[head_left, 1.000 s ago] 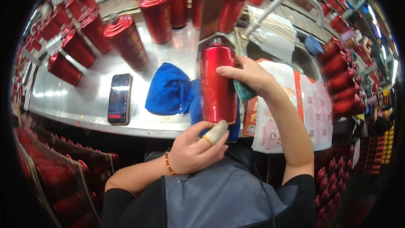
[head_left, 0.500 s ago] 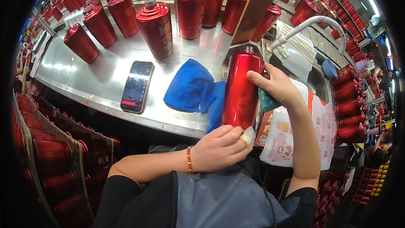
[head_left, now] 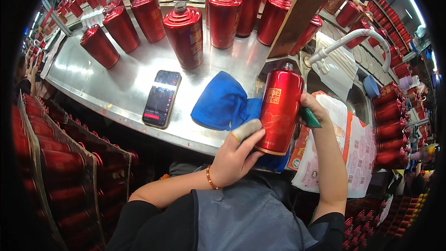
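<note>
A glossy red bottle [head_left: 282,111] with a bare glass neck stands nearly upright, leaning slightly, before me; gold-coloured printing faces me. My right hand [head_left: 317,110] grips its right side and also has a flat dark green piece [head_left: 309,117] tucked in the palm. At the bottle's lower left, my left hand [head_left: 237,151] holds the base edge with its fingers; a pale cover sits on one finger with a yellow band. A crumpled blue cloth [head_left: 220,100] lies on the metal table [head_left: 125,83], partly behind the bottle.
A phone [head_left: 161,98] lies left of the cloth. Several red bottles [head_left: 183,37] stand along the table's back. A brown post [head_left: 297,14], a white curved faucet [head_left: 344,42] and a sink [head_left: 355,97] are at right, near printed sheets [head_left: 325,158]. Racks of red bottles [head_left: 60,162] stand lower left.
The bottle has turned, bringing its gold-coloured printing to the front. My left hand has shifted from beneath its base to its lower left side, and my right fingers have moved round behind its right edge.
</note>
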A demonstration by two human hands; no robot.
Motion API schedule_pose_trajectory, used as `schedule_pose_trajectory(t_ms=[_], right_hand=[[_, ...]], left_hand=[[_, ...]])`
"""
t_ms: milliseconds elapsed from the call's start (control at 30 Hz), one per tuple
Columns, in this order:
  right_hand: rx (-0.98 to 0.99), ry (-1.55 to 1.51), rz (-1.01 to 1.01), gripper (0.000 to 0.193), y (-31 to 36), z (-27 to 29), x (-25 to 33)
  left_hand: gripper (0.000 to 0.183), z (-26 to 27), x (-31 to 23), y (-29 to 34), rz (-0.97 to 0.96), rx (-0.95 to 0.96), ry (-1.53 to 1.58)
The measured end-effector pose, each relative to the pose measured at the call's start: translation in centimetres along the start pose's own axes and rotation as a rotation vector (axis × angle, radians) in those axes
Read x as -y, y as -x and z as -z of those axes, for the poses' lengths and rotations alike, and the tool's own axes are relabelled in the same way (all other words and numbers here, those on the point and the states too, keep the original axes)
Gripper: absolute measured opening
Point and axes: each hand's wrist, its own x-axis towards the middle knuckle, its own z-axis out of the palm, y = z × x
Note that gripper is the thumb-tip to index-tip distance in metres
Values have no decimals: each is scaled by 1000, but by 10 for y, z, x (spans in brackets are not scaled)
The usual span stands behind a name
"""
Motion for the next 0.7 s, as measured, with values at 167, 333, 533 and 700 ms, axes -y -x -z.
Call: schedule_pose_trajectory(t_ms=[167,333,533,700], right_hand=[[-130,214,-94,72,7,-26,31],[-234,547,-46,73,17,-62,56],[-110,54,-81,65,4,-11,14],[-264,664,-22,65,9,-55,47]], left_hand=[[39,18,8,-1,-504,135,-156],[35,18,1,-14,-632,150,-216],[27,17,4,-19,-654,139,-178],[28,13,1,-29,-684,169,-174]])
